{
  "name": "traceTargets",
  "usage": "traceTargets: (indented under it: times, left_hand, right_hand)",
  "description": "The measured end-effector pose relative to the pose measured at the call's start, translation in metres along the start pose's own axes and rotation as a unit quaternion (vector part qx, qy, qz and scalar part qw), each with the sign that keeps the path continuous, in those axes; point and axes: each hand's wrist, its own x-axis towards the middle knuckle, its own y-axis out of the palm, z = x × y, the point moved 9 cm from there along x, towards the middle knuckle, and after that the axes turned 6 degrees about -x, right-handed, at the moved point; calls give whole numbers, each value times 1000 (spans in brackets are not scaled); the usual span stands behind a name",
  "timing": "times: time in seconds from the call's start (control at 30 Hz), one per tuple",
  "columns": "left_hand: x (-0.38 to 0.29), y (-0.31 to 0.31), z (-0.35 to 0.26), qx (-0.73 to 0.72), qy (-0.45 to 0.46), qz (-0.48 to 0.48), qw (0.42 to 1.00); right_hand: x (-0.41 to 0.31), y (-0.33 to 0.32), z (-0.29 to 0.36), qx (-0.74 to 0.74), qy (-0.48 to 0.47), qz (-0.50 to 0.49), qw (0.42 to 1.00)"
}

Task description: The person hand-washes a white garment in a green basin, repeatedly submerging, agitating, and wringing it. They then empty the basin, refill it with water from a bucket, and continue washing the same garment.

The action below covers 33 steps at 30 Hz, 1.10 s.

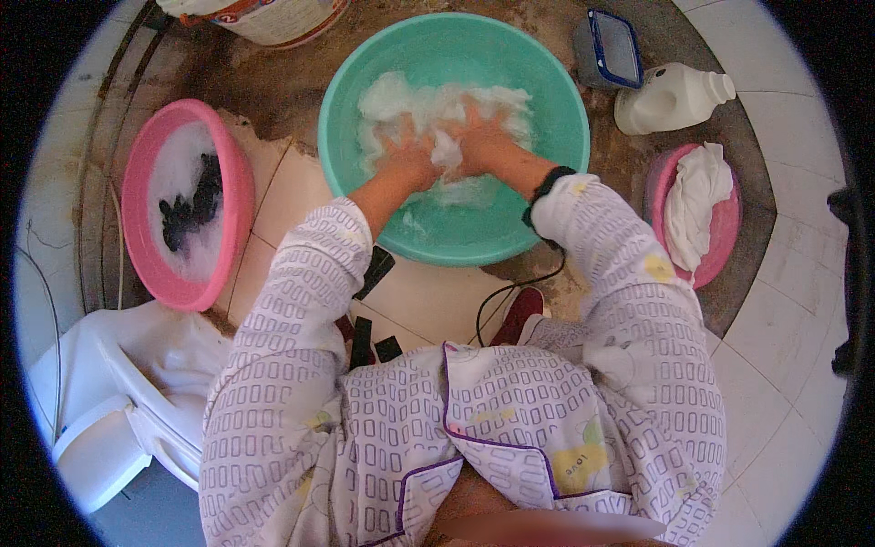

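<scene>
Before me stands a large green plastic basin (451, 239) holding water and a white cloth (448, 149). My left hand (407, 156) is in the basin, its fingers spread over the cloth at the left. Close beside it, my right hand (476, 140) presses on the cloth with fingers apart. A small fold of the white cloth rises between the two hands. Both sets of fingertips are partly hidden and blurred by the cloth and water. Whether either hand grips the fabric cannot be told.
A pink basin (236, 225) with suds and dark cloth stands left. At the right are a smaller pink basin (718, 256) with white fabric, a white plastic jug (660, 102) and a blue-rimmed container (612, 51). A bucket (287, 20) stands behind; a toilet (157, 362) is at lower left.
</scene>
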Motion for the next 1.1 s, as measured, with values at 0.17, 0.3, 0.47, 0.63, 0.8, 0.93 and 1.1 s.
traceTargets:
  times: [0.17, 0.3, 0.47, 0.63, 0.8, 0.93, 1.1]
  left_hand:
    - [52, 9, 17, 4, 24, -72, 997]
    - [72, 1, 50, -221, 25, -179, 958]
    - [44, 20, 83, -735, -140, -243, 617]
    - [14, -16, 23, -928, 4, -7, 373]
    - [-22, -56, -3, -892, 20, -13, 450]
    - [-35, -75, -26, -869, 34, -6, 494]
    - [-35, -83, -53, -846, 93, 33, 523]
  right_hand:
    - [54, 29, -6, -3, -19, -52, 998]
    - [70, 39, -32, 34, 100, 43, 994]
    - [38, -17, -39, 258, 136, -50, 955]
    - [-13, -81, -8, 364, 86, -135, 918]
    - [-22, -94, -9, 541, 57, -105, 833]
    - [-30, -81, -49, 473, 50, -124, 871]
    - [-51, -68, -75, 336, 81, -129, 929]
